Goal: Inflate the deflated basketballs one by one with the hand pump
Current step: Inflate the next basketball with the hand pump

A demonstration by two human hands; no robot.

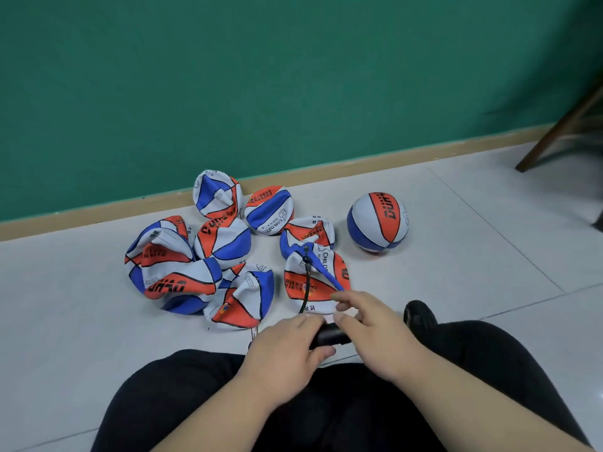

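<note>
**While one ball stands full, the pump is readied for the next**

As the person sits on the floor (489, 256) with knees apart, both hands meet low in the middle of the view, just in front of the lap. The left hand (287, 347) is wrapped round the black pump (329, 336), fingers curled under the barrel, probably to steady it for stroking. The right hand (368, 327) lies over the pump's other end, thumb against the barrel and fingers reaching forward. Whether it has actually closed on the handle cannot be told, since the hand hides that end.

A thin black hose (306, 282) runs from the pump up across the nearest flat ball (313, 282), which lies just beyond the hands. Its tip sits near the ball's far edge; whether the needle is in the valve is too small to see. Keeping this ball close likely keeps the short hose slack.

The flat ball is collapsed into a shallow cap, with red, white and blue panels creased and a blue fold standing up across it. It looks limp, with no air yet.

To the left lies a pile (195, 262) of other flat balls, folded and overlapping, near the green wall (261, 76). The full ball (378, 221) sits apart on the right, round and firm-looking, seemingly set aside as done. A chair leg (554, 135) shows at far right.
</note>
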